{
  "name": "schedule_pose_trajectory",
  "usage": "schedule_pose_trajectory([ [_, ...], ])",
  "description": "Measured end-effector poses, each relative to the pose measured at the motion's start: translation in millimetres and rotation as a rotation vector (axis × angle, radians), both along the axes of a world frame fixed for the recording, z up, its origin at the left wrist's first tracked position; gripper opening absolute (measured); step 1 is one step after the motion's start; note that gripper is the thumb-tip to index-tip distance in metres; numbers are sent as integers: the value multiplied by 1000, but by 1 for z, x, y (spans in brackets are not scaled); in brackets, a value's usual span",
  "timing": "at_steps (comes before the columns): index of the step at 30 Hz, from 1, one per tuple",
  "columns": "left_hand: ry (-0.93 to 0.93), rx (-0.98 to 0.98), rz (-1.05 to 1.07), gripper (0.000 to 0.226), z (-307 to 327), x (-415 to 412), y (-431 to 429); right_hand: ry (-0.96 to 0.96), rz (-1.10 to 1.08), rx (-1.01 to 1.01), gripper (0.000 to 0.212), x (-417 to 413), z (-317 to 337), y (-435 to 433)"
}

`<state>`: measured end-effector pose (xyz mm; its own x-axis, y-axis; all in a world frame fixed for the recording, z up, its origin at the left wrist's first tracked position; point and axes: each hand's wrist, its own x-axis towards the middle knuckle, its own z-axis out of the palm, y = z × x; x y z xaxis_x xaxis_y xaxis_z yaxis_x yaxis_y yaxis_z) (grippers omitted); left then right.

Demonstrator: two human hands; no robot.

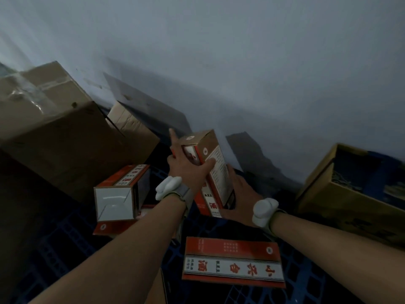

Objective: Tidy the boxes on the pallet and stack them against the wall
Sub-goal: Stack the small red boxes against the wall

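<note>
Head cam, dim light. 3 red/white printed cartons in view. Carton no. 1, the held carton [210, 170], stands tilted on end near the wall [263, 73], w/ both hands on it. Left hand [188, 170] lies over its upper left face: index finger sticks up straight, thumb pressed across the side panel, other fingers hidden behind the box. Right hand [241, 194] cups its lower right edge, fingers wrapped behind it so can't tell their spread. White wrist bands [169, 186] x2, one per arm. Carton no. 2, the side-lying carton [118, 194], is left of the hands, white end flap facing cam. Carton no. 3, the flat carton [232, 262], lies label-up on the blue pallet [65, 249], below the hands. Plain brown boxes: 2 at left, big box [54, 128] and smaller one [129, 121] behind it. 1 open box [341, 194] at right.
</note>
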<state>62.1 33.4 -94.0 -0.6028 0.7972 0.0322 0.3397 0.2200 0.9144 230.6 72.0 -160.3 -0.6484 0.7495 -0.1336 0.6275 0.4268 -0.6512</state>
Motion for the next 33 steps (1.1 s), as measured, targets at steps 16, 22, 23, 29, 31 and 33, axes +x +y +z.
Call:
schedule_pose_trajectory([
  [16, 35, -442, -138, 73, -25, 7, -6, -563, -120, 371, 83, 12, -2, 33],
  [22, 476, -761, -505, 57, -41, -7, -29, -648, 30, 152, 68, 16, -18, 41],
  [23, 555, -817, -567, 56, -45, -10, -33, -680, 86, 212, 70, 16, -17, 38],
  [29, 731, -1020, -714, 82, -60, -23, -47, -734, -130, 75, 83, 20, -10, 48],
  [31, 758, -1022, -729, 81, -56, -21, -49, -685, -144, 144, 76, 19, -8, 53],
  [33, 779, -1002, -743, 80, -56, -19, -48, -646, -155, 224, 68, 12, -8, 60],
])
